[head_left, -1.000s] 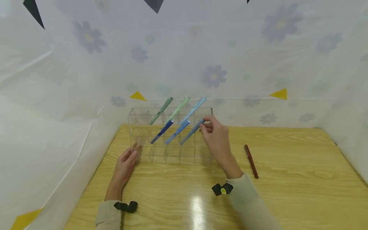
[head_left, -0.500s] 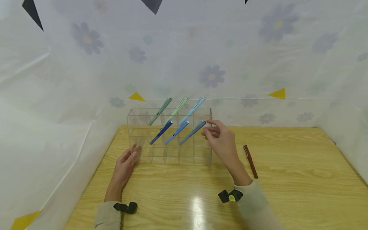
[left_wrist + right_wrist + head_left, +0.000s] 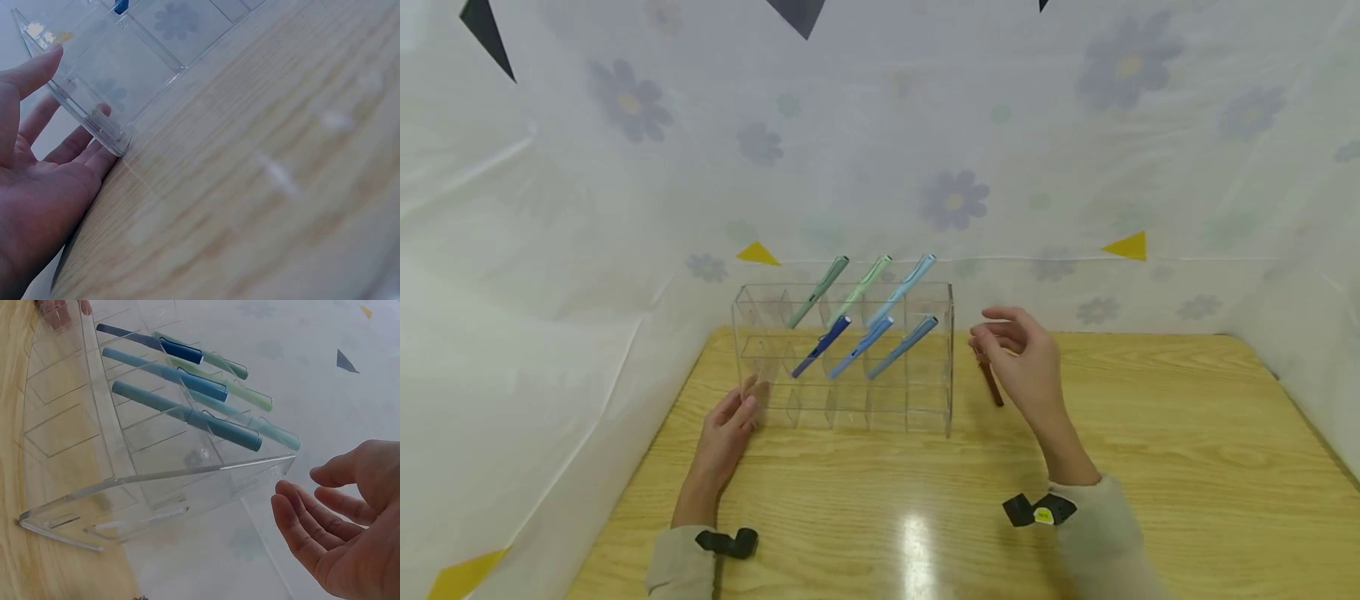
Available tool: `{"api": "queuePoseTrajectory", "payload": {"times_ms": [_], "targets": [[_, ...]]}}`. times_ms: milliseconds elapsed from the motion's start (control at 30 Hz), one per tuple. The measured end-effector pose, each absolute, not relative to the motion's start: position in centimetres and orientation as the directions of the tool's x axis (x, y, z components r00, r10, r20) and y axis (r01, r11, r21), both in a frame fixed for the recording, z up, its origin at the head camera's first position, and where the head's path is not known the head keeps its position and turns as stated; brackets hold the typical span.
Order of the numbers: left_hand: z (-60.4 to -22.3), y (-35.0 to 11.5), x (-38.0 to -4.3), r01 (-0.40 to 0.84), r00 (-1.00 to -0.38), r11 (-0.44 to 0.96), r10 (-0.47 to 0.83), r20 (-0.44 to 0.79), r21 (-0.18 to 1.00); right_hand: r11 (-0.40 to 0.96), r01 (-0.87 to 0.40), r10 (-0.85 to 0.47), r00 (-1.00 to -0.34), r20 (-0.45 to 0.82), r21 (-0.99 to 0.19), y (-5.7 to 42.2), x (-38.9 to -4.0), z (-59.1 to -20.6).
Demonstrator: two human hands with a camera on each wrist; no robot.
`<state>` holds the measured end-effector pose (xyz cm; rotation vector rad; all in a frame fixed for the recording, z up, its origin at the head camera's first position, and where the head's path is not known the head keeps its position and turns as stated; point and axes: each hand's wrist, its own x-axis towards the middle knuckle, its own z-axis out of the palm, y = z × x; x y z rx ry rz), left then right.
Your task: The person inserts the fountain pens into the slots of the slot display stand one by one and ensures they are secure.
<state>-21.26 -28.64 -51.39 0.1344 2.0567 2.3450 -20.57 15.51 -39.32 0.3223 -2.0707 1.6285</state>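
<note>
A clear acrylic pen rack [image 3: 929,398] with tiers and dividers stands on the table. My left hand [image 3: 727,433] grips its left end; in the left wrist view the thumb [image 3: 41,70] and fingers lie on either side of the clear panel. My right hand [image 3: 1026,367] hovers right of the rack, fingers loosely bent, holding nothing in the right wrist view. Beneath its fingertips lies a reddish-brown pen [image 3: 992,385], upper end partly hidden. The middle tier bears dark blue [image 3: 822,346], bright blue [image 3: 862,347] and slate-blue [image 3: 903,347] pens.
On the top tier lean dark green [image 3: 818,292], pale green [image 3: 861,289] and light blue [image 3: 902,289] pens. The wooden table [image 3: 1187,450] extends to the right. A white flowered sheet [image 3: 880,125] hangs behind and at both sides.
My right hand has let go of the slate-blue pen and moved right. A reddish-brown pen now shows beside it; where one lay farther right, my forearm now covers the table. My left hand stays.
</note>
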Motion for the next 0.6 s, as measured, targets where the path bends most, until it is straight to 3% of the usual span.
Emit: {"api": "queuePoseTrajectory", "payload": {"times_ms": [600], "targets": [[-51.3, -28.7, -21.0, 0.044, -0.995, -0.128, 0.082, 0.055, 0.991, 0.358, -0.192, 0.241, -0.926, 0.289, -0.914, 17.4, -23.4, -45.8]]}}
